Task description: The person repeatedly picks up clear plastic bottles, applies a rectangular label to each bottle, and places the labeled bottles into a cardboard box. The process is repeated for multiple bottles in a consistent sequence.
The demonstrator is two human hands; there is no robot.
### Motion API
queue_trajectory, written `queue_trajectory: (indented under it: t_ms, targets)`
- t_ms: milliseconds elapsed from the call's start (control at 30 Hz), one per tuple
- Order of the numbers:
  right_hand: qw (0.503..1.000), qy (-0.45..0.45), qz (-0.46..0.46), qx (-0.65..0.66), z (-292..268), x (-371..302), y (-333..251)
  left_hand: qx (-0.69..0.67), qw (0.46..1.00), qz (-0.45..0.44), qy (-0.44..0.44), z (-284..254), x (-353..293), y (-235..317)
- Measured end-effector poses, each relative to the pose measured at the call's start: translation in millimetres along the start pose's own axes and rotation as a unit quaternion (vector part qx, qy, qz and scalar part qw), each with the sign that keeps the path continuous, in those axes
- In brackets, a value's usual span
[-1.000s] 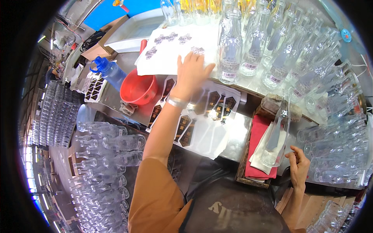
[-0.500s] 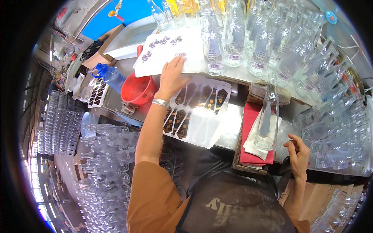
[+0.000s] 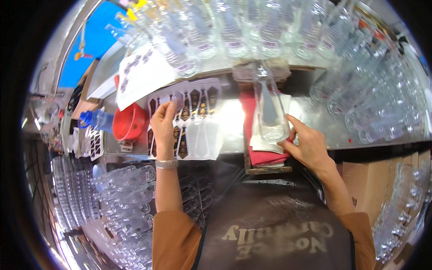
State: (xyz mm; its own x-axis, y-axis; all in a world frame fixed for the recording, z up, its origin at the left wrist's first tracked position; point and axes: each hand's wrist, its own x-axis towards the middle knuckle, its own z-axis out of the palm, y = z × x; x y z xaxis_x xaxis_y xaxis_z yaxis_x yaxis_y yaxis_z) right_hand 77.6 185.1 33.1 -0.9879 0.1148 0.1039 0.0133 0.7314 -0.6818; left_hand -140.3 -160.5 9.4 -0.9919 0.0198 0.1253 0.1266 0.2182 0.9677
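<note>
My left hand [image 3: 164, 120] is raised over a sheet of dark tie-shaped decals [image 3: 208, 135], its fingertips pinching a small translucent label [image 3: 179, 100]. A clear glass bottle [image 3: 271, 110] with a grey tie-shaped decal lies with its base toward me. Under it are a folded white cloth [image 3: 260, 145] and a red cloth [image 3: 249, 105] in a narrow wooden holder [image 3: 269, 170]. My right hand [image 3: 310, 146] has its thumb and fingers closed about the bottle's base. Behind my left hand, a white sheet with small printed labels [image 3: 146, 74] lies on the raised shelf.
Several decorated bottles [image 3: 231, 36] stand along the shelf, with more bottles [image 3: 373, 103] crowded at the right. At the left are a red bucket [image 3: 129, 122] and a blue water bottle [image 3: 96, 120]. Rows of bottles [image 3: 128, 193] lie low on the left; cardboard [image 3: 373, 180] is low right.
My left hand has come off the white label sheet toward me, now with a small label in its fingertips. My right hand has moved in to the bottle's base. The view has turned rightward.
</note>
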Motion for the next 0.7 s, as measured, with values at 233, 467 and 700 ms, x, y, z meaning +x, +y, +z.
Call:
queue_trajectory:
  t_ms: [233,467,700]
  targets:
    - [0.997,0.039,-0.049,-0.053,7.0,3.0,3.4,-0.066,0.977,0.170,-0.110,112.0,-50.4,85.6]
    - [0.998,0.019,-0.049,-0.044,7.2,5.8,1.4,0.222,0.831,0.471,-0.195,147.7,-85.3,96.5]
    - [0.999,-0.026,-0.035,0.000,2.7,11.0,11.0,0.163,0.870,0.403,-0.234,137.8,-97.7,87.7]
